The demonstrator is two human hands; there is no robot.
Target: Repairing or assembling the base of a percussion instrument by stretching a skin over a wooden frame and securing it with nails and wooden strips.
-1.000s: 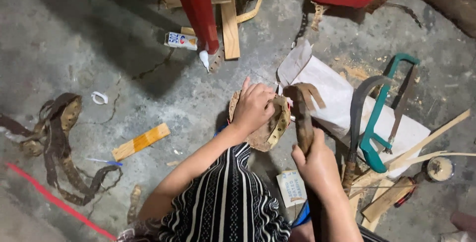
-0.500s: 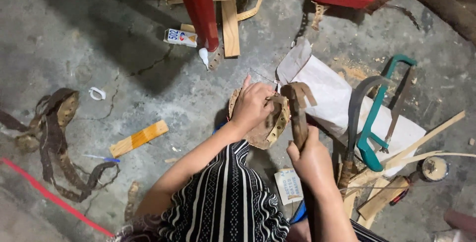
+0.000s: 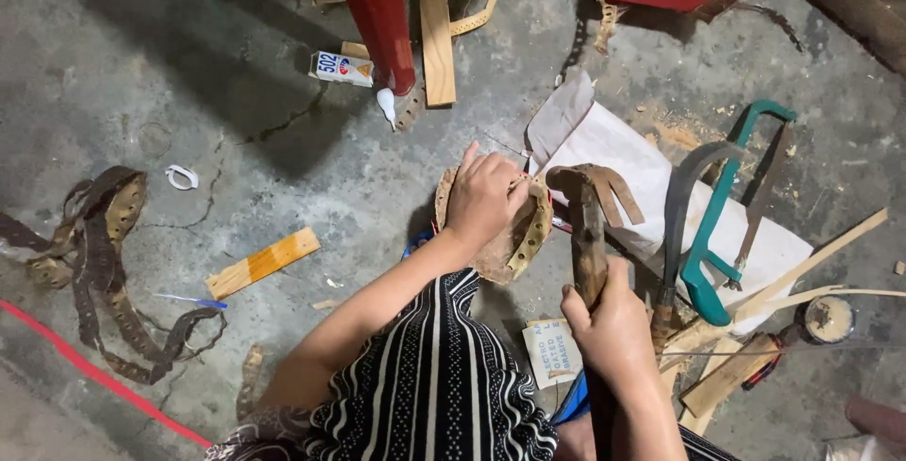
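Loads of bare concrete floor [image 3: 170,65] on the far left. Right side's cramped though: green hacksaw [image 3: 722,225], curved blade [image 3: 675,225] and wood strips [image 3: 802,268] crowd it, and the red post [image 3: 377,8] blocks straight ahead, perforated straps [image 3: 94,263] near left.

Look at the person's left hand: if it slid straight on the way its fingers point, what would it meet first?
The left hand lies on a round woven piece, fingers pointing up the picture. Past the rim comes bare concrete floor, then probably the wooden slat beside the red post, though depth is unclear.

Two hands [image 3: 486,199], one hacksaw [image 3: 722,225]
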